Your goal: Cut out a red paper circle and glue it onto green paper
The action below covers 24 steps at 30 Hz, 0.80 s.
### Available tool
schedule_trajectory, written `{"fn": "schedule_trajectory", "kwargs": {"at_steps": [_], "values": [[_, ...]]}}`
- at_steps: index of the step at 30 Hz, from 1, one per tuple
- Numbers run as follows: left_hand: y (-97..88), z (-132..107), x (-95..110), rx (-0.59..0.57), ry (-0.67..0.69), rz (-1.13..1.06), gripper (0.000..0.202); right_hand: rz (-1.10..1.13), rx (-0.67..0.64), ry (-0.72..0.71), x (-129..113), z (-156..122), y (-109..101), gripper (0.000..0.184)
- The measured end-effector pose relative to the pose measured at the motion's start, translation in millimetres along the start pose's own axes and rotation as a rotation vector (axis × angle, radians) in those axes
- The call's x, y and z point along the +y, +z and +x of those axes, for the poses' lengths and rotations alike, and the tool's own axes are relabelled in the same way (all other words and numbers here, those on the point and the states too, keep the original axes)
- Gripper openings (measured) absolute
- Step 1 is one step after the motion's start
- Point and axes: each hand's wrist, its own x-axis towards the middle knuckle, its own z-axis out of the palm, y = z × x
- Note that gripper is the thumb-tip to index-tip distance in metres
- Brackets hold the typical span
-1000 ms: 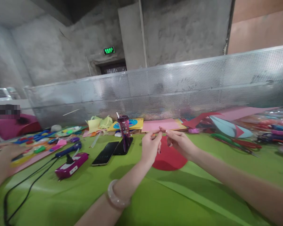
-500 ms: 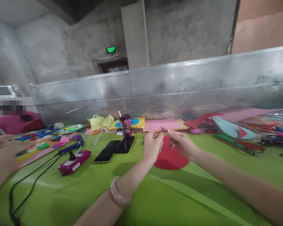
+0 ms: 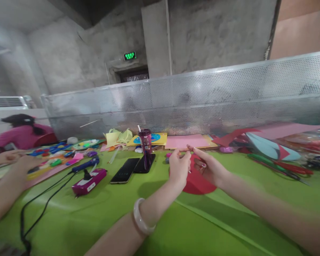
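Note:
My left hand [image 3: 180,167] and my right hand [image 3: 209,163] meet above the table, fingertips pinched together. Whatever sits between the fingertips is too small to make out. Below and behind them lies a round red sheet [image 3: 198,185], partly covered by both hands. A white bangle [image 3: 142,217] circles my left wrist. Left of my left hand, a dark purple cup [image 3: 145,142] with a straw stands at the top of a black phone [image 3: 148,164]. A second phone [image 3: 125,170] lies beside it.
A magenta power strip [image 3: 89,182] with black cords and a blue glue gun [image 3: 85,164] lie left. A co-worker's hands [image 3: 24,167] are at far left. Green-handled scissors [image 3: 272,163] and red-handled ones [image 3: 293,168] lie right. Pink paper [image 3: 186,141] rests by the perforated metal partition [image 3: 202,103].
The view has turned slightly left, so everything sits a little further right. My hands stay pinched together over the red sheet.

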Motion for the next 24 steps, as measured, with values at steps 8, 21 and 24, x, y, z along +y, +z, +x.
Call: {"fn": "schedule_trajectory", "kwargs": {"at_steps": [8, 21, 24], "values": [[3.8, -3.6, -1.4, 0.017, -0.015, -0.026, 0.007, 0.068, 0.007, 0.031, 1.2, 0.8, 0.2, 0.022], [8.8, -2.2, -14.6, 0.047, -0.065, -0.099, 0.011, 0.269, -0.044, 0.086, 0.4, 2.0, -2.0, 0.017], [10.8, -2.9, -15.6, 0.048, -0.089, -0.123, 0.012, 0.324, -0.051, 0.106, -0.3, 1.6, -1.3, 0.015]]}}
